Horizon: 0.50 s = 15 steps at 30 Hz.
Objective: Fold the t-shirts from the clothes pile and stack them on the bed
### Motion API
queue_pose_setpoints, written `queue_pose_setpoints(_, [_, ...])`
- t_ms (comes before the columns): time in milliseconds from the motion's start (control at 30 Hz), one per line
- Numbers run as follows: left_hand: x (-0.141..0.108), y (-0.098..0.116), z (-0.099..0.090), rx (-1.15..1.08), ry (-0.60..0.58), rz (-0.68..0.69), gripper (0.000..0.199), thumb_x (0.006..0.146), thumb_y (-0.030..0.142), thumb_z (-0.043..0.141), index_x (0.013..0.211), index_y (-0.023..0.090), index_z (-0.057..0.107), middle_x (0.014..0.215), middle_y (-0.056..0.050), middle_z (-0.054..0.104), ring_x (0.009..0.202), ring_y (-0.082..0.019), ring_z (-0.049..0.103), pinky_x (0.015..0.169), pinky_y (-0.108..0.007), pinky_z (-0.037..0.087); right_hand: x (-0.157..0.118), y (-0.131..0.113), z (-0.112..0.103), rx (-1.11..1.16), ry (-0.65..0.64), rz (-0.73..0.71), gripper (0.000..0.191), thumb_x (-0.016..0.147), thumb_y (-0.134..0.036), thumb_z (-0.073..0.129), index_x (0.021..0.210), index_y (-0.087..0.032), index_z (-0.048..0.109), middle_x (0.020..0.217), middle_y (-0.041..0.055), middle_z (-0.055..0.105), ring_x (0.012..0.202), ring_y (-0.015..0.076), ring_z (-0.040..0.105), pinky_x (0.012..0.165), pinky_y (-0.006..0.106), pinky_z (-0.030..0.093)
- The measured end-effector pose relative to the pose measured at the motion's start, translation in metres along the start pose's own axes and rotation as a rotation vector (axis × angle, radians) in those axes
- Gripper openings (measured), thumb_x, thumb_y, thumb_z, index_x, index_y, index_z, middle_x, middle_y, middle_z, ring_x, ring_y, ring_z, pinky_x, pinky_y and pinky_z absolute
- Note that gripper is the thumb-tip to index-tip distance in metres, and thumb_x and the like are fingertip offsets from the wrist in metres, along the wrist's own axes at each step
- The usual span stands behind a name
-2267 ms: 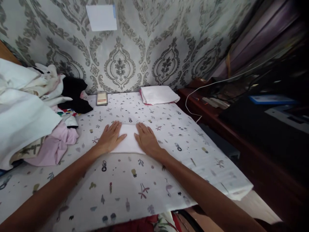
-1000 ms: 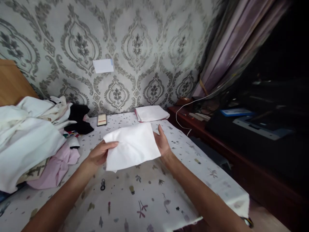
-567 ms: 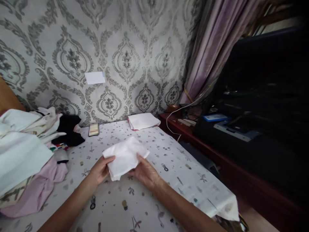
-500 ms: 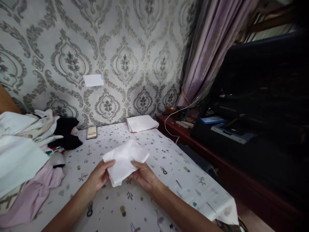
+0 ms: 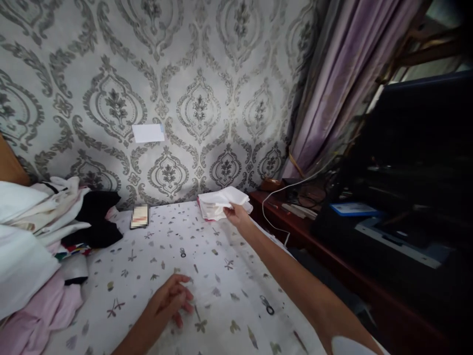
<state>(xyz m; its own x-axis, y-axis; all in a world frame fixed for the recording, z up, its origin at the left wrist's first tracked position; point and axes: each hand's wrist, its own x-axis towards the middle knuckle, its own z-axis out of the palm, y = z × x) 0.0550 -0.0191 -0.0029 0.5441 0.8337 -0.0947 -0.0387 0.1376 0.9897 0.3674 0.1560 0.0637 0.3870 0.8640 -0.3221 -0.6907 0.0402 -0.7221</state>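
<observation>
Item, one folded white cloth (image 5: 225, 196): we find it at the far edge of the bed, near the patterned wallpaper (image 5: 199, 108), on a folded white stack (image 5: 205, 212) with a red edge showing below. Right hand (image 5: 238, 216): arm outstretched, fingers and thumb pinched on the near edge of that cloth. Left hand (image 5: 170, 301): loosely curled, digits apart, holding nothing, above or on the printed bedsheet (image 5: 207, 251); contact we cannot tell. At left, one heap of loose garments, including a black garment (image 5: 94, 217) and a pink garment (image 5: 48, 310). We judge the step in hand to be laying the folded cloth on the stack; the next move, in our view, calls for squaring its edges, then freeing the fingers without dragging its folds.
</observation>
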Motion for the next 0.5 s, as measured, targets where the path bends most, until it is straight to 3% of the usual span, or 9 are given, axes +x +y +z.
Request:
queue_pose_setpoints(33, [0.0,-0.001,0.0,0.006,0.0,-0.002,0.06,0.076,0.071,0.07,0.114,0.026,0.061,0.094,-0.01,0.066,0.083,-0.025,0.068,0.054,-0.029,0.05,0.015,-0.001,0.003,-0.015,0.012,-0.008,0.006,0.096,-0.013,0.059,0.101,-0.015,0.061,0.077,-0.0032,0.064,0.06,0.008,0.062,0.056,0.019,0.055])
queue_pose_setpoints(200, [0.001,-0.004,-0.004,0.032,-0.067,-0.02,0.055,0.087,0.068,0.06,0.12,0.024,0.057,0.098,-0.01,0.066,0.087,-0.024,0.067,0.058,-0.03,0.051,0.062,0.012,0.001,-0.126,0.092,0.02,0.03,0.097,-0.034,0.062,0.122,-0.016,0.061,0.116,0.0075,0.065,0.091,0.0174,0.066,0.076,0.035,0.059])
queue_pose_setpoints(367, [0.003,-0.01,-0.007,0.024,-0.092,-0.023,0.057,0.086,0.07,0.06,0.118,0.023,0.054,0.097,-0.009,0.065,0.084,-0.023,0.067,0.057,-0.029,0.05,0.079,0.018,-0.007,-0.171,0.121,0.034,0.036,0.097,-0.036,0.062,0.128,-0.017,0.059,0.126,0.0095,0.062,0.103,0.0217,0.065,0.086,0.042,0.058])
queue_pose_setpoints(500, [0.003,-0.012,-0.007,0.016,-0.093,-0.024,0.056,0.086,0.069,0.06,0.117,0.023,0.054,0.095,-0.008,0.065,0.082,-0.021,0.066,0.057,-0.027,0.049,0.09,0.013,0.001,-0.178,0.129,0.03,0.035,0.097,-0.036,0.062,0.126,-0.018,0.06,0.125,0.0094,0.063,0.103,0.0212,0.065,0.086,0.041,0.058])
